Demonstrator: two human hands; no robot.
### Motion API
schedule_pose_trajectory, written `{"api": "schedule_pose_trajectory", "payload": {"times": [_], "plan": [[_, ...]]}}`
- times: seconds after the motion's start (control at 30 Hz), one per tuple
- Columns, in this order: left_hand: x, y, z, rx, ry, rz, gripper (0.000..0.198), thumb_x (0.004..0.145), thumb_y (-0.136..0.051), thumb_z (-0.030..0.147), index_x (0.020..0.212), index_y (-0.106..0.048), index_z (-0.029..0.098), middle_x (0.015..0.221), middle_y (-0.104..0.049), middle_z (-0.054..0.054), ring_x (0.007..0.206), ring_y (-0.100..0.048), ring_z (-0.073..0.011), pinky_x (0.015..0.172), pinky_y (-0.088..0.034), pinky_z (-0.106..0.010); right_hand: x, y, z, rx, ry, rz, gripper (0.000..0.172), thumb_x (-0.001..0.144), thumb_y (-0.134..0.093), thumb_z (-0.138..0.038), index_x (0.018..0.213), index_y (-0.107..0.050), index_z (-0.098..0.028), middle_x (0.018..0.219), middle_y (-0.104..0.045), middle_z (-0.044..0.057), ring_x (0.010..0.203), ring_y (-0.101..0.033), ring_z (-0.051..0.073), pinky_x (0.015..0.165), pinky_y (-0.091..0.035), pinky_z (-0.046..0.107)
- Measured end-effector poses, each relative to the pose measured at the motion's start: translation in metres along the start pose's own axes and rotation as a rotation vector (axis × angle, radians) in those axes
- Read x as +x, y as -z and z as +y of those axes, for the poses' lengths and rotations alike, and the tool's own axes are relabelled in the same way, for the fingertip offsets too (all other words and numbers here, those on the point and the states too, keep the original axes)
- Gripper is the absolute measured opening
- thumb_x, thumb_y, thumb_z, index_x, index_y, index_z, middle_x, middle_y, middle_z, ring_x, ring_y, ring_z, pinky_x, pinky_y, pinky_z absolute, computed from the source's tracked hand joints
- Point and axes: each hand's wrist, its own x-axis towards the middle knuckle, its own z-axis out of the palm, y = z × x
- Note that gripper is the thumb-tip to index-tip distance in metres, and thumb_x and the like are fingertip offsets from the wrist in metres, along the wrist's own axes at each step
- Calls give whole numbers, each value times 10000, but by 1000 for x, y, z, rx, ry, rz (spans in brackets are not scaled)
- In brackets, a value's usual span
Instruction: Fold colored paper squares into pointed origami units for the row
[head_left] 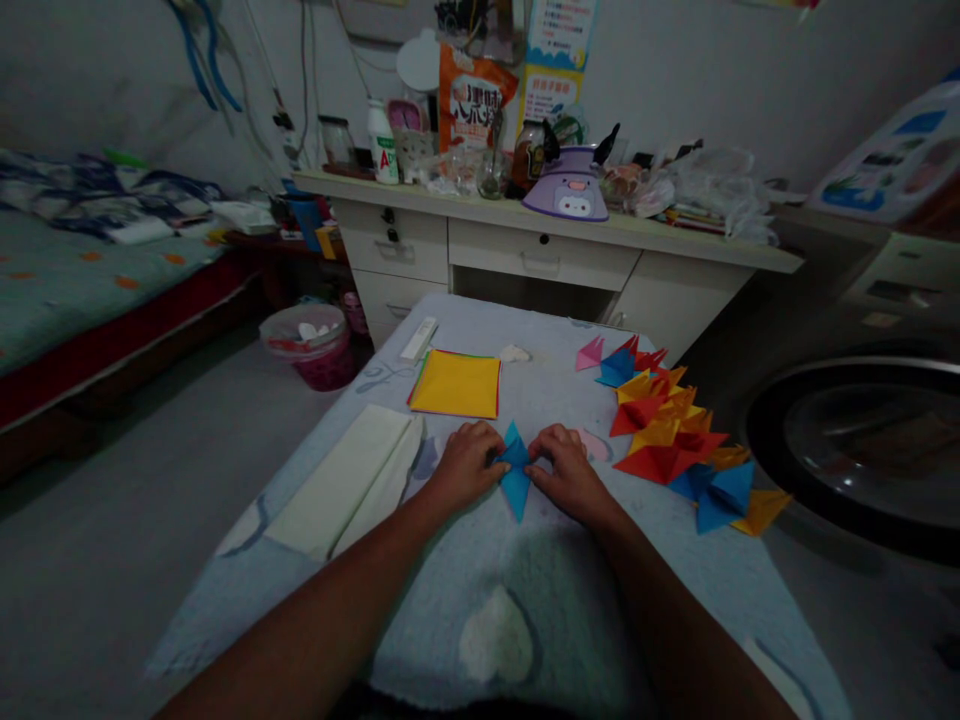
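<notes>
A blue piece of folded origami paper (515, 486), shaped like a narrow diamond, lies on the cloth-covered table between my hands. My left hand (471, 462) pinches its left corner between thumb and fingers. On the opposite side, my right hand (566, 465) grips the right corner the same way. Just beyond my left hand sits a stack of square coloured paper (457, 384) with a yellow sheet on top. To the right, a row of folded paper cranes (667, 425) in red, orange, yellow, blue and pink runs along the table edge.
A folded cream cloth (349, 480) lies left of my forearm. A small white box (419, 339) and a crumpled white scrap (514, 353) are near the far end. Behind stands a cluttered desk (495, 235); a pink bin (319, 350) is at left, a washing machine (862, 400) at right.
</notes>
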Motion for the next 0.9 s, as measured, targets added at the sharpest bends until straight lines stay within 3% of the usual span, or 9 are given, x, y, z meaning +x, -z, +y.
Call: {"api": "schedule_pose_trajectory", "payload": {"times": [0.37, 0.53, 0.63, 0.77, 0.9], "plan": [[3, -1, -1, -115, -55, 22, 78, 800, -632, 262, 794, -628, 184, 881, -598, -34, 919, -531, -213, 824, -398, -336, -1, 2, -5, 38, 49, 3, 79, 785, -630, -199, 859, -607, -214, 965, -558, 32, 966, -474, 220, 858, -365, 371], [1, 0, 2, -145, -42, 124, 105, 783, -643, 238, 874, -610, 197, 949, -579, -42, 1005, -517, -226, 883, -403, -347, -1, -1, -3, 19, 48, 49, 47, 787, -624, -198, 772, -583, -213, 941, -560, 35, 941, -476, 223, 834, -372, 365], [-1, 1, 7, -103, -41, 202, 89, 787, -626, 217, 854, -574, 188, 900, -573, -36, 943, -528, -213, 842, -410, -331, 0, -4, -4, -12, 17, 113, 33, 799, -610, -204, 780, -584, -213, 891, -565, 38, 904, -479, 223, 817, -366, 363], [-3, -2, 13, -58, -68, 125, 71, 834, -573, 241, 782, -569, 193, 802, -583, -24, 827, -543, -193, 752, -409, -308, -2, -7, -10, -77, -13, 135, 52, 822, -600, -246, 795, -614, -204, 840, -570, 39, 876, -474, 222, 802, -342, 365], [-4, -6, 17, -11, -61, 98, 122, 830, -582, 300, 778, -570, 190, 776, -585, -20, 776, -544, -186, 709, -404, -304, -5, -4, -16, -82, 76, 38, 90, 792, -582, -206, 824, -666, -212, 881, -578, 40, 911, -463, 224, 810, -325, 373]]}}
